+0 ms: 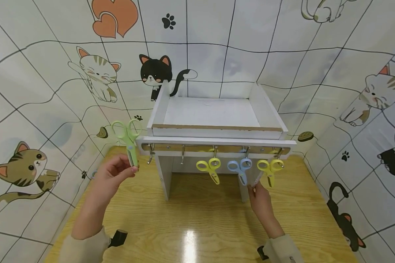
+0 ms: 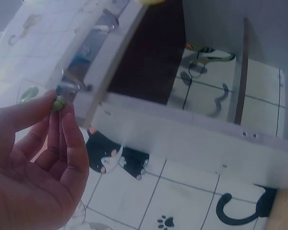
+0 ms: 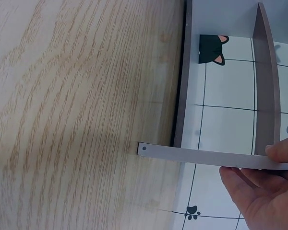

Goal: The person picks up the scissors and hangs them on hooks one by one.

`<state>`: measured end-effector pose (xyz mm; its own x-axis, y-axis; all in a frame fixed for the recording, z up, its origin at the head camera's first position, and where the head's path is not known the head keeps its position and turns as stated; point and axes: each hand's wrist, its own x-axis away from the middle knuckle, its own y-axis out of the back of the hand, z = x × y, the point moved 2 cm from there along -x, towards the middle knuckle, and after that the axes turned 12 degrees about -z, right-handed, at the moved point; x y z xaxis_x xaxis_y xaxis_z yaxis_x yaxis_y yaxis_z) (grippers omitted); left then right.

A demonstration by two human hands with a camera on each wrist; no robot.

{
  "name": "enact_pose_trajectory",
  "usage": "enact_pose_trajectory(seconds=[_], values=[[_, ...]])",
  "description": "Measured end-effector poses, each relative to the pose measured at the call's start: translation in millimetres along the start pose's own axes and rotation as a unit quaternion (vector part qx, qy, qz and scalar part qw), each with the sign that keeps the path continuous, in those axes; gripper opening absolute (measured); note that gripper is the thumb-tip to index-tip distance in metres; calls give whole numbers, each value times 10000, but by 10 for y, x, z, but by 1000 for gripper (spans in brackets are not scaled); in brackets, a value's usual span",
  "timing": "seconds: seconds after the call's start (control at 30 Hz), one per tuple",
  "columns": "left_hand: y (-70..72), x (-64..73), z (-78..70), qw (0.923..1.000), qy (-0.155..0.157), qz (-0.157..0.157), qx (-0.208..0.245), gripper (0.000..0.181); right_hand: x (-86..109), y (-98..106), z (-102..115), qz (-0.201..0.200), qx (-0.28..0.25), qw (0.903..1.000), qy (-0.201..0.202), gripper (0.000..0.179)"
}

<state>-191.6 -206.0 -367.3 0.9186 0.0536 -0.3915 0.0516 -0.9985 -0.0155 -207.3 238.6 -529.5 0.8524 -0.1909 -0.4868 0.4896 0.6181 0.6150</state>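
My left hand (image 1: 113, 175) pinches light-green scissors (image 1: 129, 140) low on the blades, handles upward, beside the left end of a white shelf's hook rail (image 1: 191, 148). In the left wrist view, thumb and fingertips meet on the green tip (image 2: 58, 103), close to a metal hook (image 2: 74, 84). My right hand (image 1: 261, 201) is under the rail's right part. It grips the edge of the shelf's right side panel (image 3: 206, 156), thumb on one face and fingers on the other. Yellow scissors (image 1: 209, 167), blue scissors (image 1: 240, 167) and another yellow pair (image 1: 270, 168) hang from hooks.
The white shelf stands on a wood-grain table (image 1: 158, 226) and has a tray-like top (image 1: 217, 132). Two hooks at the rail's left, such as the one at the end (image 1: 150, 153), carry nothing. Walls (image 1: 204, 62) with cartoon cats close in the back and sides.
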Motion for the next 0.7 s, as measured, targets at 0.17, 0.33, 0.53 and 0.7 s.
enact_pose_trajectory(seconds=[0.17,0.33,0.53,0.7], values=[[-140,96,-78,9987,-247,437,62,34,2,13,17,24,-11,10000,-19,17],[-285,189,-96,9959,-331,836,44,30,5,11,20,12,-22,10000,-41,18],[-458,308,-9,9930,-156,1148,-245,12,11,0,14,17,-35,10000,-38,21],[-612,394,109,9902,67,1393,-88,8,12,7,17,34,-11,10000,-42,20]])
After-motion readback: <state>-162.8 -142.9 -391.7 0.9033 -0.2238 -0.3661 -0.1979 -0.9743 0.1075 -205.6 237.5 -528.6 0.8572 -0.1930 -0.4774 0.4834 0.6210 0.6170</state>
